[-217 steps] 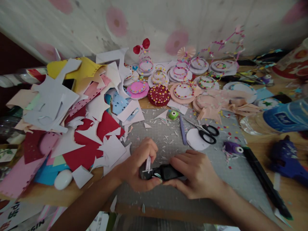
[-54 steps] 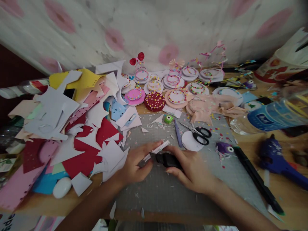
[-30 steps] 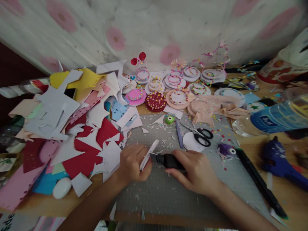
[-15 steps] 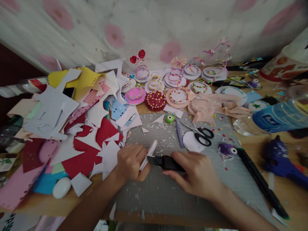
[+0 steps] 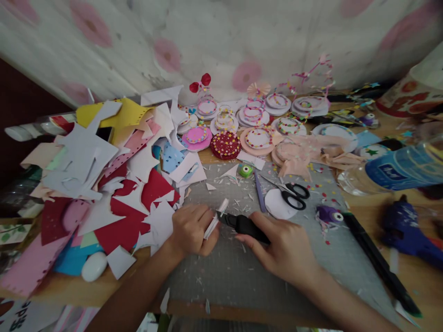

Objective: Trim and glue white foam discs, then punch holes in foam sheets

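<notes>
Head view: at the centre of the frame, the left hand (image 5: 193, 229) has its fingers curled closed around a thin white layered piece (image 5: 212, 224), which sticks out past them at a slant. Just right of centre, the right hand (image 5: 290, 245) grips a black cutter (image 5: 249, 228), thumb below the handle, the blade tip overlapping the white piece. Grey cutting mat (image 5: 256, 281) lies beneath; black-handled scissors (image 5: 293, 200) sit right of centre, higher up
</notes>
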The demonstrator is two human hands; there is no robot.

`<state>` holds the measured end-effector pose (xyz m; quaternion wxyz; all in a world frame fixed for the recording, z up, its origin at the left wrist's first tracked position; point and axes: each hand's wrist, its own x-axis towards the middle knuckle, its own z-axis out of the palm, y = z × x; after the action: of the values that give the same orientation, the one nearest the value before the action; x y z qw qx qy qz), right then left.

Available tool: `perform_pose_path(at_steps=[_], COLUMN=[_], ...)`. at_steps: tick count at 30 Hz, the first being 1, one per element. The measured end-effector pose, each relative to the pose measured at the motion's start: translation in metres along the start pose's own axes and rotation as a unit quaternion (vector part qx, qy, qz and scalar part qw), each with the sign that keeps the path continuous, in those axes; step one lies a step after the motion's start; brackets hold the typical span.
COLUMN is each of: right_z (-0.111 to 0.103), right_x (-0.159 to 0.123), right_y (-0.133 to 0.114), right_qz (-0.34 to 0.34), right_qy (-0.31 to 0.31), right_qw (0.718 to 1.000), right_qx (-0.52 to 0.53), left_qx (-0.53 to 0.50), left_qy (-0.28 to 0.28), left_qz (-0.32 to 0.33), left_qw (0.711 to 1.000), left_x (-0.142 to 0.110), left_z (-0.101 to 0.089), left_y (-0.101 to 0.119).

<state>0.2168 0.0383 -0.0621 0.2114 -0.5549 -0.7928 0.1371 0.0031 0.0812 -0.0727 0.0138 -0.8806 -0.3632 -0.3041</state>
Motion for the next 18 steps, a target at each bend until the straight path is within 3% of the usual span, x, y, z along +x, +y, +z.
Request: perform_pose_path(at_steps=[8, 13, 18], right_z=[0.004, 0.001, -0.001], right_x=[-0.001, 0.007, 0.005], right_y=[-0.002, 0.012, 0.005], right_qz=[0.028, 0.12, 0.025], right_qy=[-0.009, 0.057, 0.029], right_qw=[1.0, 0.987, 0.999], right_qx=[0.004, -0.086, 0.007], left_qx=[0.016, -0.019, -0.017], left_qy=[0.01, 0.06, 0.052], left_qz=[0.013, 0.039, 0.005], left_qw=[1.0, 0.997, 0.998], left_x=[-0.004, -0.013, -0.021], left_z=[0.0, -0.001, 0.003], left_y=[-0.004, 0.006, 0.001])
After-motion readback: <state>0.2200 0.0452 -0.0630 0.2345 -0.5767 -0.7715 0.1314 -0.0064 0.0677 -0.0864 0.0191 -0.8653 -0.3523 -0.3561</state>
